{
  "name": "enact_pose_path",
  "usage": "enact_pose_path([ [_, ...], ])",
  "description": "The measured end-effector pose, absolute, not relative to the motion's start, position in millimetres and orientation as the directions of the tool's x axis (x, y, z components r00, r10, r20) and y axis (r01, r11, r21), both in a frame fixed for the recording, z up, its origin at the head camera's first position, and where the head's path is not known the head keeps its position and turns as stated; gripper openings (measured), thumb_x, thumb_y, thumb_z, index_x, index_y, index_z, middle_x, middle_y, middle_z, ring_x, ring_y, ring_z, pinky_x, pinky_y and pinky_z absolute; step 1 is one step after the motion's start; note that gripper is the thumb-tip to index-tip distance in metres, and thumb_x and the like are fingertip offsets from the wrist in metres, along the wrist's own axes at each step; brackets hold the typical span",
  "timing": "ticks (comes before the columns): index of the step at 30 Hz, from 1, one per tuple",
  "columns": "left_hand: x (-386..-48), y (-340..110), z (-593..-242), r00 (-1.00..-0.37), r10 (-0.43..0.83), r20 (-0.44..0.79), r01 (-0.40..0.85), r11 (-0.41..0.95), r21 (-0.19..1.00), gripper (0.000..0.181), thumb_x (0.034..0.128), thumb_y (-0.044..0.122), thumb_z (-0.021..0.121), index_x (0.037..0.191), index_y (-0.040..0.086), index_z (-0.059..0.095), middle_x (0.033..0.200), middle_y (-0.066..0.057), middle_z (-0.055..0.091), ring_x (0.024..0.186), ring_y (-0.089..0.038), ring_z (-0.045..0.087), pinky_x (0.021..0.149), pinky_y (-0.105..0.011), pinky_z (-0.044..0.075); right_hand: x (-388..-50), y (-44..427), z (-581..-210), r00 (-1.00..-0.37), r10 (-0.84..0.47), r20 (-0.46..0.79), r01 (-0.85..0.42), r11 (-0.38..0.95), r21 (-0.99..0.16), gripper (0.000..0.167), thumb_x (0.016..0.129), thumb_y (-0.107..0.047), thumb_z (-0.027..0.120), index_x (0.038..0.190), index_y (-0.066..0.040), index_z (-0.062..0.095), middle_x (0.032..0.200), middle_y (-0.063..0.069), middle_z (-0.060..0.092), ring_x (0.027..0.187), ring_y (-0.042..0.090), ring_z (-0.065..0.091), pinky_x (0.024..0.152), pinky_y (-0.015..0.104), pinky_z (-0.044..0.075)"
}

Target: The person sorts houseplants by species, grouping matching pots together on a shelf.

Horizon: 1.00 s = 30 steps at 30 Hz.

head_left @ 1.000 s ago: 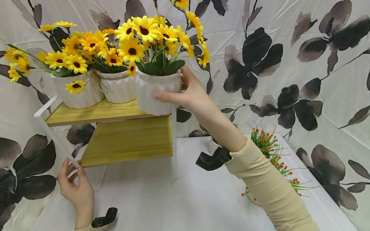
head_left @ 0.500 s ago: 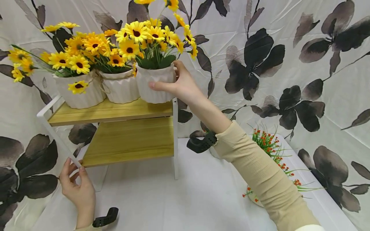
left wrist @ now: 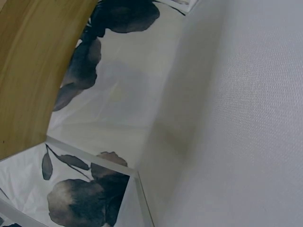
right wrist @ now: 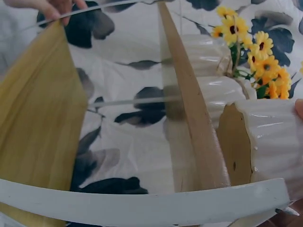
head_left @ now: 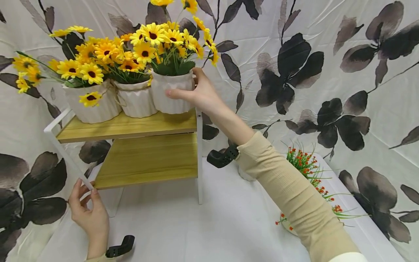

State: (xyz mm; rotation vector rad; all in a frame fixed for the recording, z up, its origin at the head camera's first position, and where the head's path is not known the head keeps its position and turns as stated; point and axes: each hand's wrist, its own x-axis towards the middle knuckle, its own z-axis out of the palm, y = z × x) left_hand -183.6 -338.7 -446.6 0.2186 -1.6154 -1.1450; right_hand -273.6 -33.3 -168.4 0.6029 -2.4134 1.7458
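The right hand [head_left: 204, 92] grips a white pot [head_left: 171, 92] of yellow flowers at the right end of the top shelf [head_left: 131, 127]; thumb in front, fingers behind. In the right wrist view that pot [right wrist: 277, 142] tilts, its underside partly visible over the shelf board [right wrist: 199, 142]; whether it touches is unclear. Two more flower pots, a middle one [head_left: 136, 100] and a left one [head_left: 93, 105], stand to its left. The left hand [head_left: 91, 218] pinches the white frame [head_left: 70, 160] near the lower shelf's [head_left: 147, 160] front left corner.
On the white table [head_left: 203, 233], red-flowered plants [head_left: 304, 162] stand at the right, partly behind the right sleeve. Part of a white pot [head_left: 245, 174] shows under the right forearm. A patterned cloth [head_left: 343, 72] hangs behind the table.
The right hand and its pot have moved left and back over the top shelf, nearer the middle pot. The left hand keeps its hold on the frame.
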Motion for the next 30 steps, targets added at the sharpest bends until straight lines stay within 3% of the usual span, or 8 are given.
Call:
enact_pose_path([
  [7, -182.7, -338.7, -447.2, -0.397, -0.658, 0.639, 0.397, 0.505, 0.767, 0.043, 0.0923, -0.004, 0.054, 0.134, 0.004, 0.052, 0.103, 0.028, 0.056, 0.105, 0.005, 0.051, 0.085, -0.015, 0.039, -276.2, -37.4, -173.7, -0.931, -0.254, 0.263, -0.341, 0.345, -0.874, 0.099, 0.074, -0.039, 0.078, 0.151, -0.016, 0.021, 0.147, 0.006, 0.040, 0.129, 0.014, 0.044, 0.105, 0.032, 0.039],
  [18, -182.4, -340.2, -448.3, -0.396, -0.653, 0.645, 0.399, 0.510, 0.762, 0.043, 0.0924, -0.003, 0.054, 0.134, 0.004, 0.051, 0.103, 0.028, 0.055, 0.106, 0.005, 0.051, 0.085, -0.015, 0.039, -281.9, -41.1, -184.2, -0.922, -0.275, 0.272, -0.353, 0.311, -0.883, 0.091, 0.072, -0.036, 0.081, 0.145, -0.017, 0.029, 0.151, 0.004, 0.034, 0.134, 0.016, 0.039, 0.108, 0.036, 0.037],
  [30, -183.3, -339.3, -446.7, -0.384, -0.641, 0.665, 0.423, 0.518, 0.744, 0.041, 0.0930, 0.000, 0.056, 0.134, 0.003, 0.052, 0.104, 0.028, 0.056, 0.106, 0.005, 0.052, 0.085, -0.015, 0.039, -284.5, -39.7, -186.0, -0.932, -0.264, 0.249, -0.323, 0.292, -0.900, 0.103, 0.074, -0.035, 0.080, 0.153, -0.018, 0.016, 0.159, 0.003, 0.022, 0.145, 0.015, 0.027, 0.115, 0.034, 0.030],
])
